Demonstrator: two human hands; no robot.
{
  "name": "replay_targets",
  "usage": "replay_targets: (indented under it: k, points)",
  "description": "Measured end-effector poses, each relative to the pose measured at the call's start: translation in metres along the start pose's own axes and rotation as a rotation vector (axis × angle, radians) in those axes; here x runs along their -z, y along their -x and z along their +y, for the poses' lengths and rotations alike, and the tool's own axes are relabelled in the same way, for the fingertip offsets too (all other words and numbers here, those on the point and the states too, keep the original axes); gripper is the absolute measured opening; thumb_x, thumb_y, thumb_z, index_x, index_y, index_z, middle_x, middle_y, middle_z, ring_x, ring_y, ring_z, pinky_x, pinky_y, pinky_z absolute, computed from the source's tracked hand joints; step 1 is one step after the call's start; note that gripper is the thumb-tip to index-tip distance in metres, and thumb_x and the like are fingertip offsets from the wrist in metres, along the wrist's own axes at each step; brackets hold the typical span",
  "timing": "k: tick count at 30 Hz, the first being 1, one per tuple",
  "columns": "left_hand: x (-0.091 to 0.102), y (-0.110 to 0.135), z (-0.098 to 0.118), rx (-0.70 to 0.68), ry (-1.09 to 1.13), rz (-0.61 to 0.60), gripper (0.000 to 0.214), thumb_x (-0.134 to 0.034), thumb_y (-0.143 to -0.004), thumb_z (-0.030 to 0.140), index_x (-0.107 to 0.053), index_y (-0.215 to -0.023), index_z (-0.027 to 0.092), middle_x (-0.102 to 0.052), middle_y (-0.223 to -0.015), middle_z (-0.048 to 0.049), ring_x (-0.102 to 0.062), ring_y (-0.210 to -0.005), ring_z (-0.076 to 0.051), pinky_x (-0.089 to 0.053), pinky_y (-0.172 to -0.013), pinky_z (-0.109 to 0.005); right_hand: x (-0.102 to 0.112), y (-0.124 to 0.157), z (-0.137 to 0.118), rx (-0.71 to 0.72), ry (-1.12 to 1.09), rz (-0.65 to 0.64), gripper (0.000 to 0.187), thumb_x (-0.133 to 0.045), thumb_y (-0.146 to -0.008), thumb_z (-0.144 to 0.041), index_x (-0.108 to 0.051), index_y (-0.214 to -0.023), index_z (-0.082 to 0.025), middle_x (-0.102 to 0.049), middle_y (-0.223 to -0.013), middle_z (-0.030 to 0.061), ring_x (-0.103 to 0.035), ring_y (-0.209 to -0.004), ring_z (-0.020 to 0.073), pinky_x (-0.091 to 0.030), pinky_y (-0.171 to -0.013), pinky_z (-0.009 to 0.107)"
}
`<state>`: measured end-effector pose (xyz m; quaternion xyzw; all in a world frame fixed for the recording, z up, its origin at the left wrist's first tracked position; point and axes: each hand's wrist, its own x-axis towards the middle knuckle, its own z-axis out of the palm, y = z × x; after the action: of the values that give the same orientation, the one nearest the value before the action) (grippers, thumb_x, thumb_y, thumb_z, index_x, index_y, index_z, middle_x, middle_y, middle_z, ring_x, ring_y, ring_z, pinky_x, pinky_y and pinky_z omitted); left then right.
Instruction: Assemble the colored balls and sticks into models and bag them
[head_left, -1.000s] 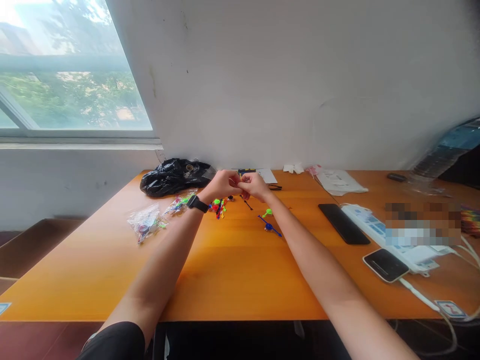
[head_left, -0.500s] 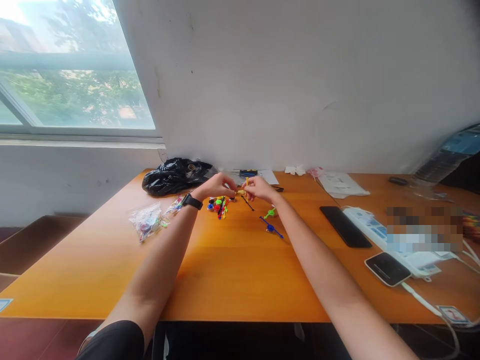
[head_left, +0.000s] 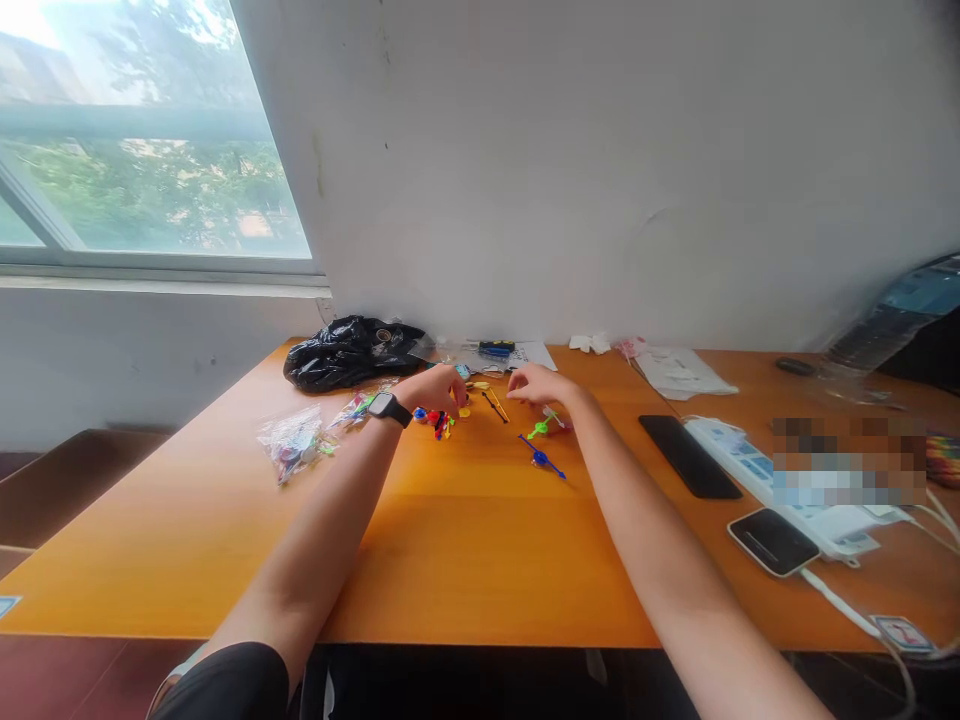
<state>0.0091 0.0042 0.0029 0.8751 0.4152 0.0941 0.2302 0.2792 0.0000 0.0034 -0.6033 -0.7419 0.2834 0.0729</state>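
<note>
My left hand (head_left: 448,388) bends down over a small pile of coloured plastic pieces (head_left: 438,424), its fingers drawn together. A yellow piece (head_left: 464,412) shows by its fingertips; what they grip is hidden. My right hand (head_left: 535,385) hovers just above the table, its curved fingers slightly apart and nothing visible in them. Between the hands a yellow stick (head_left: 496,402) lies beside a black stick (head_left: 492,406). Below the right hand are a green spinner-like piece with a stick (head_left: 540,428) and a blue one (head_left: 540,458).
A clear bag of pieces (head_left: 294,442) lies left of my left forearm, with a black plastic bag (head_left: 352,352) behind. Papers (head_left: 534,353) and a blue-black tool (head_left: 496,348) lie at the back. On the right are a black phone (head_left: 690,456), a power strip (head_left: 724,440) and a white-edged device (head_left: 772,542).
The yellow stick has left my right hand and now lies by the black one. My right hand has moved right; my left hand has turned down to the pile.
</note>
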Motion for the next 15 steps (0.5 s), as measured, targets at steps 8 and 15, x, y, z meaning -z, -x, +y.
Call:
replay_targets:
  k: [8, 15]
  points:
    - [-0.007, -0.005, -0.005, -0.095, 0.011, 0.037, 0.024, -0.093, -0.062, 0.020, -0.086, -0.086, 0.020, -0.081, -0.091, -0.0030, -0.070, -0.077, -0.018, -0.048, -0.068, -0.024, 0.042, 0.022, 0.021, 0.116, 0.128, -0.383, 0.032, -0.084, -0.061, -0.025, -0.081, -0.093, -0.021, -0.082, -0.099, 0.0044, -0.074, -0.094, 0.0242, -0.051, -0.076, 0.026]
    - [-0.011, -0.005, -0.015, -0.129, -0.064, 0.117, 0.031, -0.092, -0.063, 0.023, -0.087, -0.093, 0.022, -0.078, -0.099, -0.0044, -0.072, -0.090, -0.023, -0.052, -0.078, -0.026, 0.032, 0.024, 0.010, -0.013, 0.200, -0.475, 0.044, -0.089, -0.054, -0.030, -0.080, -0.097, -0.021, -0.077, -0.078, 0.0019, -0.071, -0.068, 0.0206, -0.048, -0.066, 0.028]
